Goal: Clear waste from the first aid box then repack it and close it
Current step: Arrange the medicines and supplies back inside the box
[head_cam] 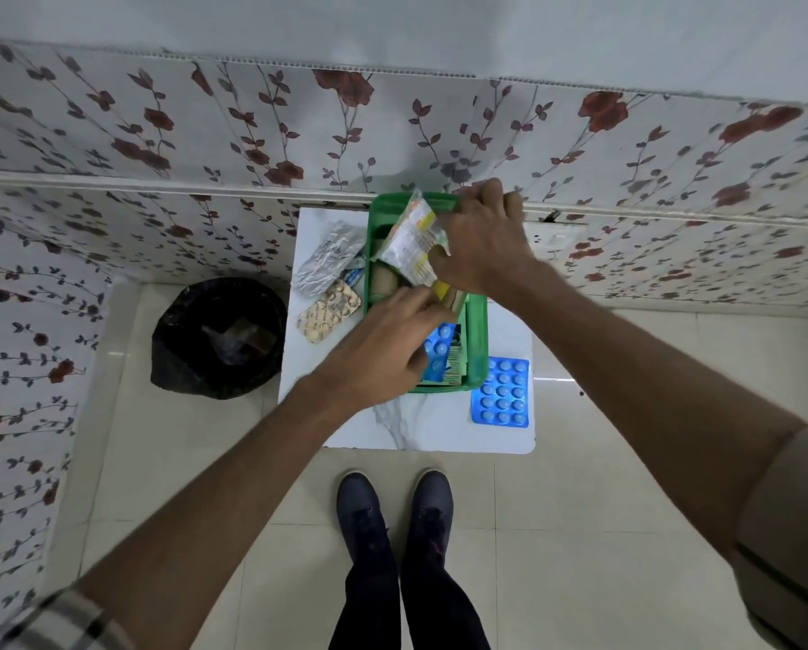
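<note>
A green first aid box (477, 340) stands open on a small white table (439, 429). My right hand (481, 241) is over the box, shut on a crinkled white and orange packet (413, 241) that it holds tilted above the far half. My left hand (383, 349) reaches into the box's middle, fingers curled down among the contents; whether it grips anything is hidden. Blue pill strips (439, 349) and small cartons lie in the box's near end.
A bin lined with a black bag (219, 340) stands on the floor left of the table. On the table lie a silver foil strip (327, 260), a beige pill strip (329, 316) and a blue blister pack (502, 391). Flowered walls close in behind.
</note>
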